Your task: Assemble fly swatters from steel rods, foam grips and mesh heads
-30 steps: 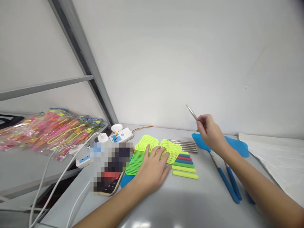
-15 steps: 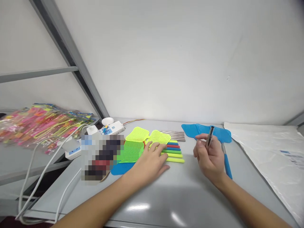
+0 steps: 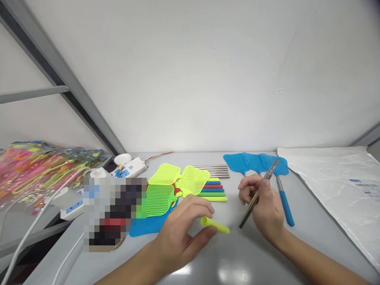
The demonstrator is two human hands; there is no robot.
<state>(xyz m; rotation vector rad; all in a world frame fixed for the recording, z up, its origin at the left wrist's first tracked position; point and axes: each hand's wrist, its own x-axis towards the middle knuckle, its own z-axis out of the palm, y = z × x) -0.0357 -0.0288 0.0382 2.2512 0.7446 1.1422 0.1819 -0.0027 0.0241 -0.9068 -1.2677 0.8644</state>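
Note:
My left hand pinches a yellow-green handle tube, its open end facing up and left. In my right hand is a slim metal rod, held slanted with its lower end toward the handle tube; the two are apart. Beyond my left hand lie several coloured handle tubes, side by side. Yellow flyswatter heads rest next to them, over a green flyswatter head and a blue one. Behind my right hand are blue flyswatters, one showing its blue handle.
Several metal rods lie behind the handle tubes. A white power strip and cables stand at the left, near a pixelated patch. Bagged colourful items fill the far left. A white plastic bag covers the right side of the table.
My left hand has picked up the nearest yellow-green handle tube and drawn it toward me. The metal rod in my right hand has been tilted and more of it shows. The camera view has shifted slightly.

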